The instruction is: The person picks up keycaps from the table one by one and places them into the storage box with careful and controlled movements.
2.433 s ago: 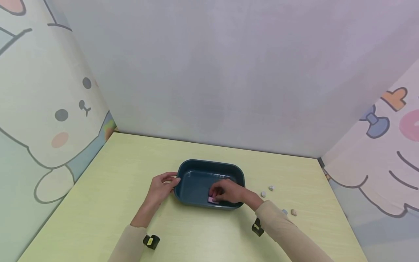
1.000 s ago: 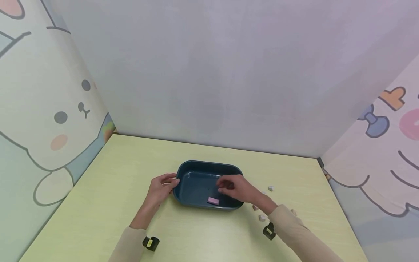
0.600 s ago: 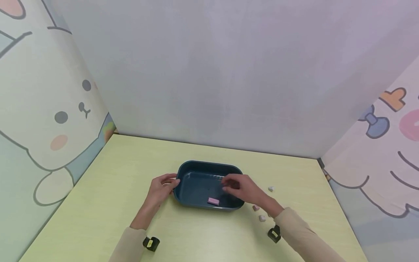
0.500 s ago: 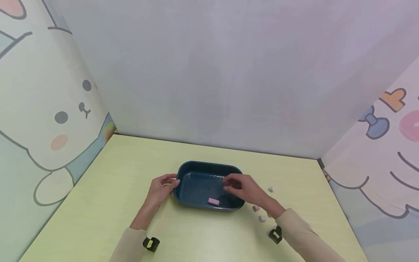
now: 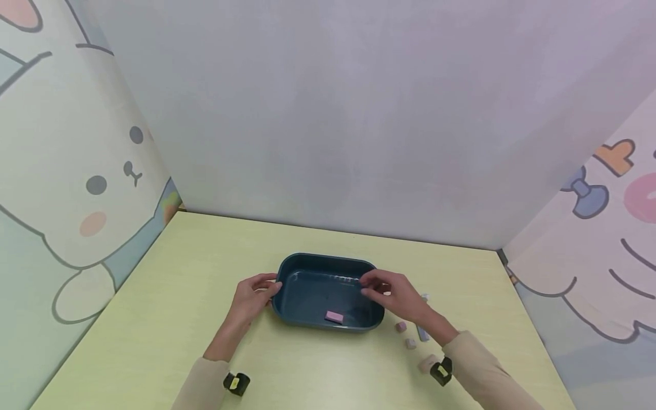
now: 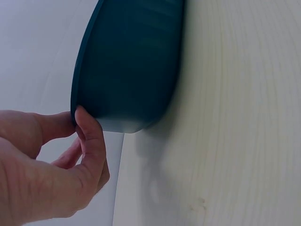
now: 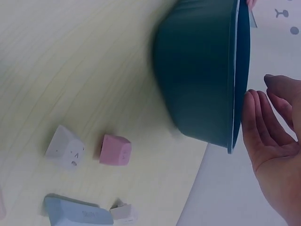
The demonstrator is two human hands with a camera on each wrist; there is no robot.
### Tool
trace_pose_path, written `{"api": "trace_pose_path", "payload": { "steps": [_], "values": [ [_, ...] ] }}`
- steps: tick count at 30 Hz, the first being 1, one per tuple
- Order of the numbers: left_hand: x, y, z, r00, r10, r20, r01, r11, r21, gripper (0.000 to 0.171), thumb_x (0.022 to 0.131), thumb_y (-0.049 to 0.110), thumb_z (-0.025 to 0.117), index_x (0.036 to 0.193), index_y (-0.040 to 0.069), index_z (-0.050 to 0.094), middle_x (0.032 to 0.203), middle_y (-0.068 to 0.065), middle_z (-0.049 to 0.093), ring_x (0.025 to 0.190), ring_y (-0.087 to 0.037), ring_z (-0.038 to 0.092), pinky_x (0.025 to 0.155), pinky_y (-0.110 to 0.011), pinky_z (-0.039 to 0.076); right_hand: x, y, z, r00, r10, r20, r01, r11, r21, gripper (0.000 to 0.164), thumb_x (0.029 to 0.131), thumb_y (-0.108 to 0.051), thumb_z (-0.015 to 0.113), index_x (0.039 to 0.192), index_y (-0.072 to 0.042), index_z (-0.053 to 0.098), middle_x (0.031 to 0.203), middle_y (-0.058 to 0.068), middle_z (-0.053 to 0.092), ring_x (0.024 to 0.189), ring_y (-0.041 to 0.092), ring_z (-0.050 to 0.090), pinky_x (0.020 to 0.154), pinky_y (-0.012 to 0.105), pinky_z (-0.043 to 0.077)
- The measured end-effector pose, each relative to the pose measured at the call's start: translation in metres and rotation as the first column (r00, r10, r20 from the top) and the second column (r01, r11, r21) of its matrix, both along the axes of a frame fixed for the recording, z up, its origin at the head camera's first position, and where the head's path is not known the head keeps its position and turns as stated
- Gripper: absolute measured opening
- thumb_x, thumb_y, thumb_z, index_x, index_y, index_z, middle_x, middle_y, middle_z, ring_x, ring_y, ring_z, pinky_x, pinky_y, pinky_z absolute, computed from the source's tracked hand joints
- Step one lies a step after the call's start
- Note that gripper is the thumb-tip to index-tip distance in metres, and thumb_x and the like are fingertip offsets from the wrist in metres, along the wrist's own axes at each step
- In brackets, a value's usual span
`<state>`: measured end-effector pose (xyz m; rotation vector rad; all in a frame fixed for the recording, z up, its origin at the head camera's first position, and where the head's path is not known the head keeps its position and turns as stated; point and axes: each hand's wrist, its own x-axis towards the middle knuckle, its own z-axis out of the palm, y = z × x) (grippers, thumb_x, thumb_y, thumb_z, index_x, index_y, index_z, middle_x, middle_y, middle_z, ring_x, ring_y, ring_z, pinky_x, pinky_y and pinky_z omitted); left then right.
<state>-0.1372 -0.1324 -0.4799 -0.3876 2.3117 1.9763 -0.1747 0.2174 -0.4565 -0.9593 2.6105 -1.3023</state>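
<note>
Tray: one dark blue tray (image 5: 307, 263), mid-worktop (image 5: 169, 296), nearer the far edge.
In tray: one pink block (image 5: 334, 316) by its near wall.
Loose pieces: five counted in the head view, right of the tray: a pink keycap (image 7: 114, 149), a white keycap (image 7: 66, 147), a blue bar (image 7: 77, 210), two more.
Left hand (image 5: 252, 295): pinches the tray's left rim.
Right hand (image 5: 396, 294): fingers relaxed, grasping nothing, at the tray's right rim.
Room: bare worktop left of the tray and along the near edge.

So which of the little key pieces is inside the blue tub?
The flat pink key. It lies alone in the dark blue tub, near its front wall. The other keys lie outside on the table, right of it.
</note>
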Motion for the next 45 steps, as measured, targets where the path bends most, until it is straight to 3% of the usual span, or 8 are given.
{"api": "trace_pose_path", "payload": {
  "steps": [13, 24, 28, 35, 41, 45],
  "values": [
    [0.001, 0.002, 0.001, 1.000, -0.001, 0.000, 0.001, 1.000, -0.015, 0.033, 0.098, 0.011, 0.071, 0.128, -0.003, 0.067, 0.105, -0.016, 0.069, 0.089, -0.030, 0.067, 0.065, -0.025, 0.054, 0.005, 0.020, 0.000, 0.995, -0.104, -0.014, 0.103, 0.994, -0.025, 0.023, 0.094, -0.005, 0.074, 0.117, -0.004, 0.070, 0.111, 0.009, 0.073, 0.097, 0.017, 0.068, 0.083, 0.032, 0.059],
    [0.000, 0.002, -0.001, 1.000, 0.001, -0.020, -0.001, 1.000, -0.001, 0.033, 0.098, 0.010, 0.071, 0.127, -0.005, 0.067, 0.103, -0.017, 0.068, 0.084, -0.028, 0.068, 0.064, -0.025, 0.055, 0.021, 0.021, 0.029, 0.986, -0.153, -0.063, 0.151, 0.988, -0.028, 0.019, 0.091, 0.005, 0.073, 0.110, 0.002, 0.069, 0.101, 0.014, 0.072, 0.090, 0.024, 0.069, 0.079, 0.031, 0.059],
    [-0.001, 0.002, -0.002, 1.000, 0.006, -0.018, -0.006, 1.000, 0.001, 0.033, 0.097, 0.010, 0.072, 0.126, -0.004, 0.067, 0.101, -0.015, 0.068, 0.082, -0.027, 0.067, 0.064, -0.025, 0.055, 0.019, 0.029, 0.019, 0.982, -0.180, -0.058, 0.178, 0.984, -0.027, 0.020, 0.092, 0.005, 0.072, 0.111, 0.004, 0.068, 0.103, 0.015, 0.071, 0.091, 0.022, 0.069, 0.079, 0.030, 0.059],
    [-0.001, 0.001, -0.001, 1.000, 0.004, -0.003, -0.004, 1.000, 0.001, 0.034, 0.097, 0.011, 0.072, 0.128, -0.004, 0.067, 0.102, -0.015, 0.068, 0.082, -0.025, 0.066, 0.064, -0.025, 0.055, 0.006, 0.049, -0.013, 0.976, -0.211, -0.056, 0.209, 0.977, -0.042, 0.021, 0.094, -0.002, 0.073, 0.114, -0.002, 0.069, 0.107, 0.012, 0.072, 0.094, 0.015, 0.069, 0.080, 0.027, 0.058],
    [0.001, 0.001, -0.001, 1.000, -0.008, -0.020, 0.008, 1.000, 0.000, 0.036, 0.097, 0.013, 0.073, 0.129, -0.005, 0.066, 0.105, -0.016, 0.069, 0.082, -0.020, 0.067, 0.065, -0.027, 0.055, 0.008, 0.057, -0.019, 0.978, -0.205, -0.043, 0.203, 0.978, -0.056, 0.017, 0.096, -0.009, 0.073, 0.113, -0.009, 0.069, 0.105, 0.003, 0.072, 0.094, 0.013, 0.068, 0.080, 0.026, 0.058],
    [0.001, 0.001, -0.002, 0.999, -0.014, -0.031, 0.014, 1.000, 0.007, 0.037, 0.097, 0.013, 0.073, 0.129, -0.005, 0.066, 0.106, -0.016, 0.069, 0.083, -0.022, 0.068, 0.066, -0.028, 0.056, 0.011, 0.062, -0.023, 0.977, -0.206, -0.050, 0.204, 0.978, -0.054, 0.017, 0.097, -0.010, 0.072, 0.114, -0.009, 0.069, 0.106, 0.007, 0.072, 0.095, 0.011, 0.068, 0.082, 0.024, 0.057]
  ]
}}
